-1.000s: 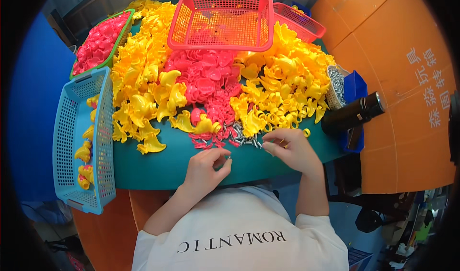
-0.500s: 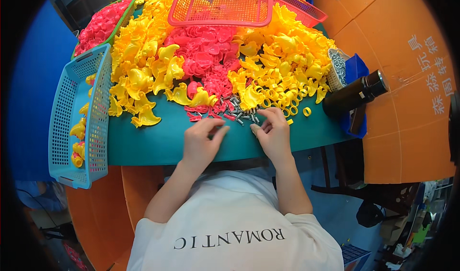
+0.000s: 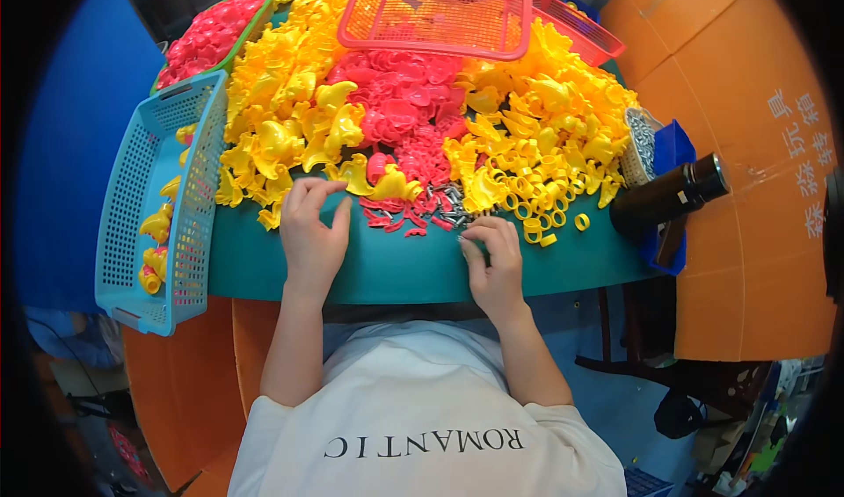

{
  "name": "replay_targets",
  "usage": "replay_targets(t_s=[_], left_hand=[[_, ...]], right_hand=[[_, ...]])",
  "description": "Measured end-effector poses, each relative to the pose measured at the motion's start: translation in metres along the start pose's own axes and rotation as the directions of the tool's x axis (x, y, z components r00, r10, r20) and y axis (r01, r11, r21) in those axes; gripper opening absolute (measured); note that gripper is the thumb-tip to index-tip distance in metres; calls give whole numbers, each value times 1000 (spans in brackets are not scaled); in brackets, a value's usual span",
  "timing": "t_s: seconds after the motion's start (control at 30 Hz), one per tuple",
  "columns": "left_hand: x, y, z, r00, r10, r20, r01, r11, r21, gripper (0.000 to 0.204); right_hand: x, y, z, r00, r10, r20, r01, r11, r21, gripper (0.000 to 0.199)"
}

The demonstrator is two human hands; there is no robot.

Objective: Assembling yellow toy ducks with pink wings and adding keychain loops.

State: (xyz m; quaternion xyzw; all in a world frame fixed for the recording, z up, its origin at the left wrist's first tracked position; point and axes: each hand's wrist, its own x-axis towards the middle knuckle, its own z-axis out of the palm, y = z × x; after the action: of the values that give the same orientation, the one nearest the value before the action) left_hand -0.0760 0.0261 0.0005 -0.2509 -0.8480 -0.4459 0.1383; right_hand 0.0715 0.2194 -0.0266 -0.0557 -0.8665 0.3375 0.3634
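My left hand [image 3: 315,229] is at the left of the small-parts pile, thumb and fingers apart. Its fingertips are close to a curved glossy yellow plastic piece [image 3: 356,175]; no hold on it shows. My right hand [image 3: 494,264] hovers by the table's front, thumb and forefinger pinched together. What sits in that pinch is too small to make out. Just beyond it are small silver metal pins [image 3: 454,205] and small pink plastic pieces [image 3: 411,211]. Yellow plastic rings [image 3: 522,210] lie to the right of them.
Heaps of yellow shells [image 3: 563,101] and pink parts [image 3: 404,93] cover the green table [image 3: 255,268]. A red basket [image 3: 431,49] rests behind them. At left stands a blue basket [image 3: 127,207] holding yellow-and-pink pieces. A black bottle [image 3: 664,194] leans at right near a basket of screws [image 3: 644,141].
My left hand has moved left and outward to the yellow pieces, its fingers spreading. My right hand has come slightly back from the metal pins. The whole view has shifted a little.
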Motion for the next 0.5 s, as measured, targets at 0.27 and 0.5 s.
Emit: replay_targets(t_s=[0.27,0.5], left_hand=[[42,0,-3,989,57,133,-79,982,171,32],[46,-3,9,959,42,279,-157,901,405,33]], right_hand=[[-13,3,-4,954,300,22,-285,876,389,6],[-15,5,-6,954,300,21,-279,856,435,9]])
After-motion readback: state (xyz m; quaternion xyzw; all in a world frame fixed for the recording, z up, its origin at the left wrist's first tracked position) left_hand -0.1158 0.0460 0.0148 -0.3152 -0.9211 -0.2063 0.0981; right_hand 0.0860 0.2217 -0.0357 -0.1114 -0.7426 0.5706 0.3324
